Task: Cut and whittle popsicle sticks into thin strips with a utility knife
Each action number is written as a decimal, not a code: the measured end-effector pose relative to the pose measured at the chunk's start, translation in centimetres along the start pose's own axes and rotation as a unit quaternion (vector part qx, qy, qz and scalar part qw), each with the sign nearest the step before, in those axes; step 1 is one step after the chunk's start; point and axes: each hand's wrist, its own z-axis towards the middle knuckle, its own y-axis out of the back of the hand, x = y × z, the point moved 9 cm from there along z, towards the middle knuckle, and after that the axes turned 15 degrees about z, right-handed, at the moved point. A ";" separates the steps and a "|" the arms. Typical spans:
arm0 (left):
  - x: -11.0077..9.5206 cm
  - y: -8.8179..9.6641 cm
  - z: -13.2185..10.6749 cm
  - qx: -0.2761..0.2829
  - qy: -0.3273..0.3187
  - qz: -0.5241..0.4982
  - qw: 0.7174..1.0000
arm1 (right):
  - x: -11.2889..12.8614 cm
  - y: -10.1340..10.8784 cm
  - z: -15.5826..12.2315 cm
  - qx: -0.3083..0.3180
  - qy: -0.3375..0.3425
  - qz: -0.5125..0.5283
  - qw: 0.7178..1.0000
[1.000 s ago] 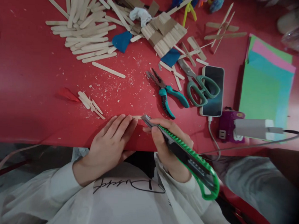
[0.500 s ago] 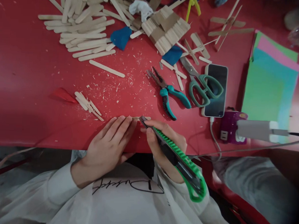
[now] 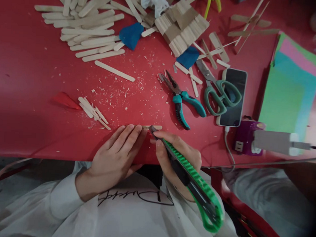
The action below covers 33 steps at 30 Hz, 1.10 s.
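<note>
My left hand (image 3: 117,150) lies flat near the table's front edge, its stretched fingers pressing down on a thin popsicle stick (image 3: 159,127). The stick's left part is hidden under those fingers. In my right hand (image 3: 179,149) is a green utility knife (image 3: 194,181), its handle slanting back towards my body. The blade touches or nearly touches the stick, just right of my left fingertips. Left of my left hand lies a small bunch of cut, pointed stick pieces (image 3: 94,112), beside a red scrap (image 3: 66,101).
Pliers (image 3: 178,96) lie beyond my right hand, with scissors (image 3: 222,95) partly over a charging phone (image 3: 231,116). A pile of popsicle sticks (image 3: 86,28) and a wooden stick build (image 3: 181,25) are farther back. Coloured paper (image 3: 287,92) and a purple adapter (image 3: 247,136) stand right. Shavings dot the red table.
The view has shifted slightly. The knife's handle end sits a little lower and farther right; its blade is still at the stick. My left hand stays on the stick.
</note>
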 end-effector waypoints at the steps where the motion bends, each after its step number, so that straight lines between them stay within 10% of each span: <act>1: 0.0 0.0 0.0 -0.001 -0.002 -0.001 1.000 | 0.1 -0.1 0.1 0.005 0.002 -0.003 1.000; 22: -0.1 -0.1 0.1 0.004 -0.005 0.007 1.000 | -1.4 -0.2 0.4 -0.017 -0.069 0.070 0.995; 28: -0.1 0.2 0.2 0.010 0.018 0.032 0.999 | -6.2 -0.5 -1.2 -0.104 -0.186 0.290 0.933; 33: -0.1 0.5 0.2 0.002 0.022 0.034 0.999 | -6.0 -0.2 -1.6 -0.125 -0.138 0.358 0.915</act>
